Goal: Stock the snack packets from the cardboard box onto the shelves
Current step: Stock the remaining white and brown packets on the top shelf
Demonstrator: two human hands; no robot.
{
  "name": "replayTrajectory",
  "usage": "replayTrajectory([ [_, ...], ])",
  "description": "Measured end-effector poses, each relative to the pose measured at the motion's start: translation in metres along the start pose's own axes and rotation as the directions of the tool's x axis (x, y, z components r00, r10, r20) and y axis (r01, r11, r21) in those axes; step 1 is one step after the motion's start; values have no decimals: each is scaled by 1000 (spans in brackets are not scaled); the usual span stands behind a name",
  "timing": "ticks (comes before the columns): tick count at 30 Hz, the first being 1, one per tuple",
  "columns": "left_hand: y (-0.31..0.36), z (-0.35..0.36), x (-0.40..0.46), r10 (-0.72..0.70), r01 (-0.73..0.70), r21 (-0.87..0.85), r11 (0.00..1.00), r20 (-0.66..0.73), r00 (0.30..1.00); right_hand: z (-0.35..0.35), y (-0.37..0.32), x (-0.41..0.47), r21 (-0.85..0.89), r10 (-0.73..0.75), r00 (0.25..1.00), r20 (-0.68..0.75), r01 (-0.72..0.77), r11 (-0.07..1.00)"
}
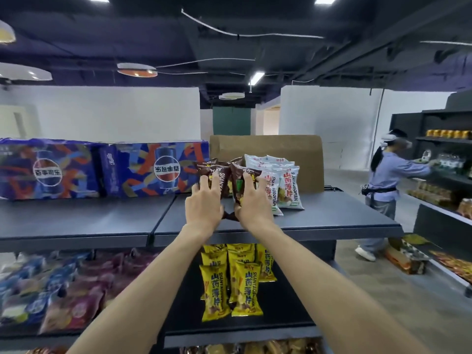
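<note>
On the top shelf [332,215] stand several brown snack packets [221,172], upright in a small group. My left hand [204,200] grips the left brown packet from the front. My right hand [251,198] grips the brown packet [240,186] beside it. White snack packets [283,180] stand in a row just right of the brown ones. Behind them rises the flap of a cardboard box [268,146]; its inside is hidden.
Blue cola cartons [102,169] fill the left of the top shelf. Yellow snack packets [229,279] stand on the shelf below, with blue and purple bags [63,290] to their left. A person [385,185] works at dark shelves [444,154] on the right.
</note>
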State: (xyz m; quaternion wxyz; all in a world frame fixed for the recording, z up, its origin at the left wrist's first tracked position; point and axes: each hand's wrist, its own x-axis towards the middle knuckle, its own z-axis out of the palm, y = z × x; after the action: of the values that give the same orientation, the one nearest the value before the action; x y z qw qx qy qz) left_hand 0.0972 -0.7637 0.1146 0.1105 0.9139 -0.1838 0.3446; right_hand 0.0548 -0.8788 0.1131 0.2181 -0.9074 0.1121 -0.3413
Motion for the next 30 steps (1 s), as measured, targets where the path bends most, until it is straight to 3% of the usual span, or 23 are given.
replayTrajectory([
  [10,-20,53,82,-68,70,52,996,-33,997,57,9,95,2,-69,997,-27,69,998],
  [17,-31,100,129,-53,53,67,996,6,999,104,20,129,-27,-34,999,15,35,999],
  [23,-52,144,154,2,-2,-11,1000,30,1000,140,17,157,-175,29,999,20,-25,984],
  [30,-68,195,154,23,-27,-80,996,-49,999,183,26,166,-343,-23,996,-91,-10,939],
])
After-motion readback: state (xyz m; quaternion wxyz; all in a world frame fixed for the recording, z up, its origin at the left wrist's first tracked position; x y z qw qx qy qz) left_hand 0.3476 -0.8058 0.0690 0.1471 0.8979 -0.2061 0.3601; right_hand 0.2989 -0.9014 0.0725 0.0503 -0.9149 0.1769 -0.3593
